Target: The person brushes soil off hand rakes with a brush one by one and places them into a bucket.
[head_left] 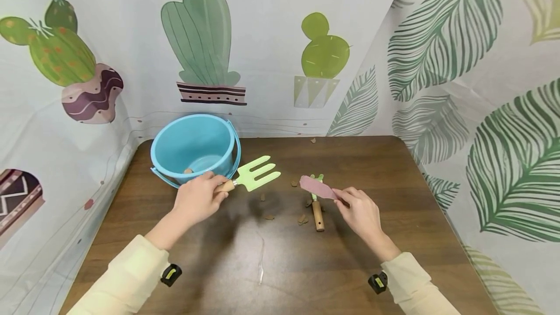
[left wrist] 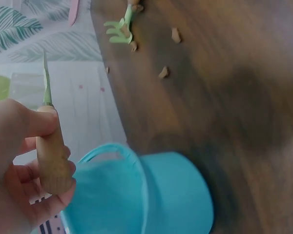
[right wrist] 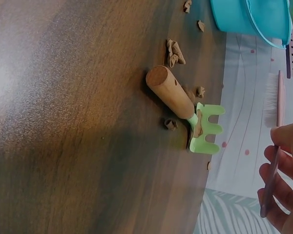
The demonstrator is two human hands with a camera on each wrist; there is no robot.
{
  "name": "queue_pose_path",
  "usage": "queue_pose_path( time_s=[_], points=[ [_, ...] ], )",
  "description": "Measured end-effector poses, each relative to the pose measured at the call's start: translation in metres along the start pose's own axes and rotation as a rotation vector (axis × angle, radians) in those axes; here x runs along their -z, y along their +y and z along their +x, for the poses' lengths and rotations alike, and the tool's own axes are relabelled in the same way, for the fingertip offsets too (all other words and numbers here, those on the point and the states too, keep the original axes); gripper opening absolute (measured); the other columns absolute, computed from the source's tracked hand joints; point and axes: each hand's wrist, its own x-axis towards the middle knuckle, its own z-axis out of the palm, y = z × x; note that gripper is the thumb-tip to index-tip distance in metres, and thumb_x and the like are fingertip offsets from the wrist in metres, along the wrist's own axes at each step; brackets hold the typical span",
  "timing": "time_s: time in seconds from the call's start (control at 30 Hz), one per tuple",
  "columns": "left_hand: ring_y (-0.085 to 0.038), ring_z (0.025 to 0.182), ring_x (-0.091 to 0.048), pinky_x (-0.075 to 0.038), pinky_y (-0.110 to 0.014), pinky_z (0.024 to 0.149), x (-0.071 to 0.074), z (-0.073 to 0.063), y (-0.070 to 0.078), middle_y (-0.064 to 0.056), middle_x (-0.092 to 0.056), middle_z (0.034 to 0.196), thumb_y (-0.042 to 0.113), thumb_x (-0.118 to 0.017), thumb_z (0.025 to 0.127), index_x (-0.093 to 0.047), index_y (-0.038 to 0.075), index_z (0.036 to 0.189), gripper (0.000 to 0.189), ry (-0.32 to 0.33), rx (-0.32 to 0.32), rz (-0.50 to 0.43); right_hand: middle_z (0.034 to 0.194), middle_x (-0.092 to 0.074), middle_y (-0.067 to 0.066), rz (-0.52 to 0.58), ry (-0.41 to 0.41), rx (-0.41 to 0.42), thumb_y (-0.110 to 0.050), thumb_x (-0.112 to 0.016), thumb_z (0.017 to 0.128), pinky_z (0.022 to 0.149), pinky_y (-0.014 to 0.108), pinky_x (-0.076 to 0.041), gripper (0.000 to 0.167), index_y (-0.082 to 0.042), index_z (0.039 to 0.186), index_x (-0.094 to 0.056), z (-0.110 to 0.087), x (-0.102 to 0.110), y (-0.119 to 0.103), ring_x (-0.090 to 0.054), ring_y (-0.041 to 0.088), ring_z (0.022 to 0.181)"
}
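My left hand [head_left: 199,197] grips the wooden handle [left wrist: 53,151] of a light green garden fork [head_left: 248,180], raised over the table just beside the bucket with its tines pointing right. Pinched in my right hand [head_left: 360,213] is a pink brush [head_left: 317,187]; its white bristles [right wrist: 271,100] show in the right wrist view. Below the brush, a small green hand rake [right wrist: 203,145] with a wooden handle [head_left: 318,217] lies on the table, its head partly covered by the brush in the head view. Curled brown scraps [right wrist: 174,52] are scattered around the rake.
At the table's back left stands a blue bucket [head_left: 192,135], its handle hanging down, with a brown scrap [head_left: 188,170] inside. The brown wooden table [head_left: 280,266] meets a cloth backdrop [head_left: 267,62] printed with cacti and leaves. Another scrap [head_left: 312,140] lies near the back edge.
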Motion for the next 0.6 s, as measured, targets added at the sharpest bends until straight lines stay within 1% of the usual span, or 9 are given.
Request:
queue_pose_path(
  time_s=[0.1, 0.3, 0.43, 0.6],
  points=[
    [-0.027, 0.059, -0.057, -0.043, -0.04, 0.044, 0.007, 0.007, -0.005, 0.0, -0.056, 0.076, 0.026, -0.074, 0.074, -0.067, 0.02, 0.099, 0.027, 0.006, -0.015, 0.035, 0.082, -0.066, -0.003, 0.0, -0.011, -0.003, -0.012, -0.078, 0.07, 0.049, 0.029, -0.043, 0.029, -0.014, 0.098, -0.073, 0.0, 0.001, 0.0, -0.054, 0.012, 0.064],
    [-0.025, 0.061, -0.057, -0.042, -0.039, 0.043, 0.024, 0.02, -0.016, -0.001, -0.054, 0.075, 0.025, -0.072, 0.076, -0.067, 0.017, 0.102, 0.028, -0.033, -0.001, 0.052, 0.082, -0.066, -0.003, -0.011, -0.035, -0.009, -0.013, -0.078, 0.071, 0.048, 0.028, -0.042, 0.028, -0.014, 0.098, -0.073, 0.0, 0.003, -0.002, -0.053, 0.012, 0.063],
    [-0.024, 0.061, -0.056, -0.042, -0.038, 0.042, 0.034, 0.027, -0.023, -0.003, -0.056, 0.076, 0.023, -0.072, 0.076, -0.067, 0.015, 0.103, 0.028, -0.033, 0.001, 0.057, 0.081, -0.065, -0.003, -0.019, -0.046, -0.011, -0.013, -0.078, 0.07, 0.048, 0.027, -0.041, 0.027, -0.015, 0.097, -0.073, 0.0, 0.003, -0.002, -0.052, 0.011, 0.062],
    [-0.025, 0.064, -0.056, -0.044, -0.04, 0.044, 0.044, 0.033, -0.029, -0.005, -0.057, 0.078, 0.022, -0.07, 0.078, -0.067, 0.013, 0.104, 0.028, -0.022, 0.011, 0.076, 0.081, -0.064, -0.004, -0.032, -0.062, -0.013, -0.013, -0.077, 0.071, 0.048, 0.027, -0.041, 0.026, -0.016, 0.096, -0.072, 0.0, 0.003, -0.001, -0.053, 0.012, 0.062]
  ],
)
